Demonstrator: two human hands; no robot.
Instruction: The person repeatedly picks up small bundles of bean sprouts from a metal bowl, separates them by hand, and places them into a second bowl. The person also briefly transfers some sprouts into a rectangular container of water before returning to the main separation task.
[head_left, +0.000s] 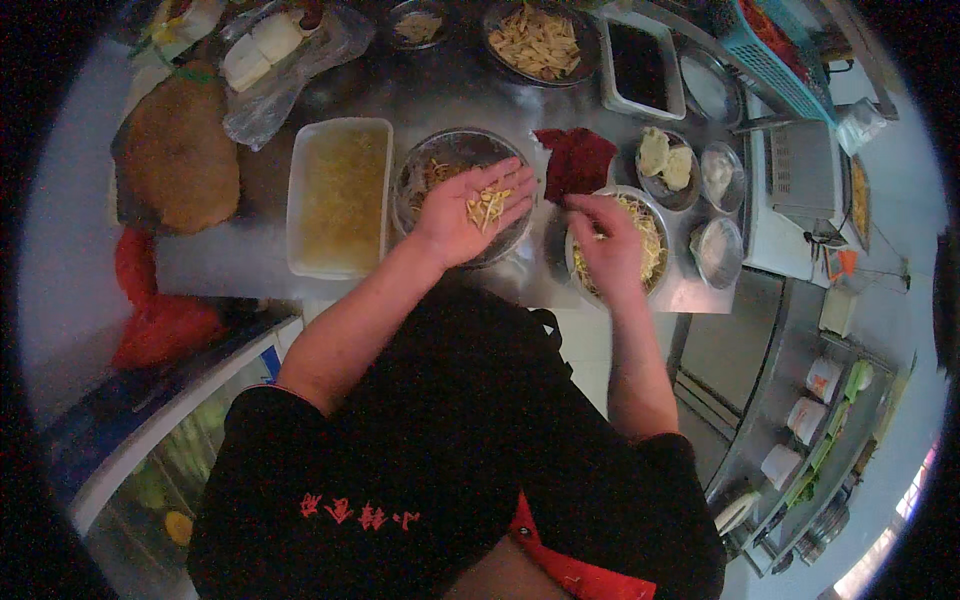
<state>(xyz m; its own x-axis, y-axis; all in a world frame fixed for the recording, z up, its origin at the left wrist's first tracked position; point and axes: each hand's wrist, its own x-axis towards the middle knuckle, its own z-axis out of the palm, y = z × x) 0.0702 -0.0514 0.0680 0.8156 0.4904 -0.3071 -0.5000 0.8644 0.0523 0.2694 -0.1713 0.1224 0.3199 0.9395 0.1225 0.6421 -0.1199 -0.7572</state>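
Note:
My left hand is palm up with its fingers extended, and a small heap of bean sprouts rests on the palm. Under it stands a round metal bowl with brownish bits inside, partly hidden by the hand. My right hand is over a round bowl of bean sprouts, its thumb and index finger bent towards each other; whether anything is between them cannot be told. A dark red cloth lies just beyond the right hand on the steel table.
A white tub of yellowish liquid stands left, near a round wooden board. Small bowls line the right side. At the back are a bowl of cut strips, a tub of dark liquid, bagged white blocks and a blue basket.

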